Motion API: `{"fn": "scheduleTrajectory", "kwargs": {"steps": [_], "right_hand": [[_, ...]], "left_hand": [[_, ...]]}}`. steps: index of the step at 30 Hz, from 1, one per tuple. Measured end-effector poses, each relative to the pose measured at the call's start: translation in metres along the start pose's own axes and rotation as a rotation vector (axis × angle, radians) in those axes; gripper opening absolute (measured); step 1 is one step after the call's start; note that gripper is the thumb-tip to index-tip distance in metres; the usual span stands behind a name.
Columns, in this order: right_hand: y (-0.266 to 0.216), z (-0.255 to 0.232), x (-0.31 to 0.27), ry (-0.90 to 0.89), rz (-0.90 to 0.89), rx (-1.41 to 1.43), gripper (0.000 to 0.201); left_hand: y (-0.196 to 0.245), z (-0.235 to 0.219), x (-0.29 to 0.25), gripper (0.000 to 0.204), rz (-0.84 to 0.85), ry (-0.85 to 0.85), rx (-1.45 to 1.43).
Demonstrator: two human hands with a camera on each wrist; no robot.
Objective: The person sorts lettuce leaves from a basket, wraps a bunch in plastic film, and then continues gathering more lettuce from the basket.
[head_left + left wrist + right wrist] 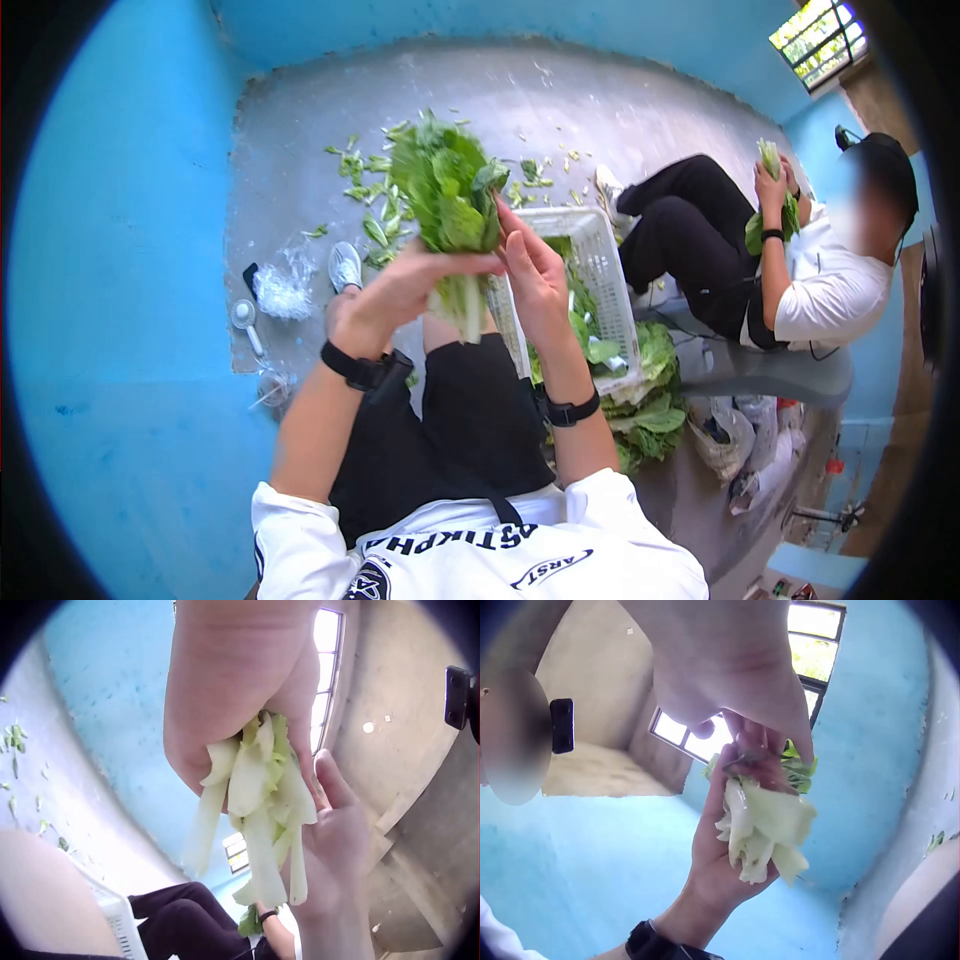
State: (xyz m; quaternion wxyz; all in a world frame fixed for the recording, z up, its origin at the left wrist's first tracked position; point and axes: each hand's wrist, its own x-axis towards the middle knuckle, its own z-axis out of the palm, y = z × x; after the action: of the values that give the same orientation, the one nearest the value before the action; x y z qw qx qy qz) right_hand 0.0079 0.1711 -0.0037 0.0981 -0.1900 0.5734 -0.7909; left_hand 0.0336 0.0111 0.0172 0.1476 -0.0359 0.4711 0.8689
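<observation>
In the head view, at centre, the left hand [405, 277] grips the bunch of leafy greens [445, 195] round its stalks [468, 312], probably to keep them together, while the right hand [537, 277] rests fairly straight fingers against its right side, seemingly as steadying support; the white basket [612, 262] stands right of centre, likely for easy reach. In the left wrist view, pale stalk ends protrude from the curled left hand at centre. In the right wrist view, they lie against the left palm, apparently bracing them.
</observation>
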Motion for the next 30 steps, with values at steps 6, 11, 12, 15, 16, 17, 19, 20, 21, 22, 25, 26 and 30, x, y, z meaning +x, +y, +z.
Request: {"fn": "scheduleTrajectory", "kwargs": {"steps": [6, 11, 12, 15, 16, 17, 19, 20, 21, 22, 25, 26, 30], "right_hand": [[0.083, -0.124, -0.011, 0.385, 0.251, -0.321, 0.044], [0.202, -0.284, -0.041, 0.712, 0.58, -0.631, 0.036], [0.224, -0.303, -0.049, 0.753, 0.636, -0.749, 0.034], [0.298, -0.351, -0.076, 0.663, 0.692, -0.975, 0.033], [0.294, -0.34, -0.077, 0.61, 0.762, -1.069, 0.04], [0.288, -0.332, -0.072, 0.607, 0.779, -1.074, 0.04], [0.304, -0.329, -0.072, 0.443, 0.818, -1.354, 0.051], [0.32, -0.338, -0.078, 0.371, 0.754, -1.393, 0.061], [0.329, -0.34, -0.082, 0.327, 0.723, -1.462, 0.062], [0.332, -0.337, -0.078, 0.314, 0.849, -1.483, 0.061], [0.326, -0.325, -0.07, 0.332, 1.053, -1.568, 0.051], [0.325, -0.326, -0.069, 0.321, 1.06, -1.562, 0.045], [0.303, -0.314, -0.068, 0.329, 0.928, -1.482, 0.03]], "left_hand": [[0.023, -0.034, 0.004, 0.013, -0.012, 0.122, 0.019], [0.034, -0.066, 0.004, 0.023, 0.202, 0.141, -0.208], [0.039, -0.072, 0.002, 0.023, 0.204, 0.156, -0.233], [0.044, -0.089, 0.001, 0.026, 0.179, 0.202, -0.298], [0.046, -0.091, 0.002, 0.025, 0.205, 0.244, -0.274], [0.045, -0.094, 0.005, 0.025, 0.229, 0.29, -0.25], [0.042, -0.106, 0.009, 0.025, 0.226, 0.273, -0.238], [0.043, -0.112, 0.01, 0.026, 0.227, 0.237, -0.207], [0.043, -0.116, 0.012, 0.026, 0.212, 0.244, -0.187], [0.041, -0.117, 0.014, 0.028, 0.189, 0.268, -0.183], [0.037, -0.121, 0.018, 0.033, 0.121, 0.315, -0.176], [0.034, -0.122, 0.02, 0.034, 0.088, 0.309, -0.171], [0.031, -0.115, 0.024, 0.039, 0.013, 0.313, -0.181]]}}
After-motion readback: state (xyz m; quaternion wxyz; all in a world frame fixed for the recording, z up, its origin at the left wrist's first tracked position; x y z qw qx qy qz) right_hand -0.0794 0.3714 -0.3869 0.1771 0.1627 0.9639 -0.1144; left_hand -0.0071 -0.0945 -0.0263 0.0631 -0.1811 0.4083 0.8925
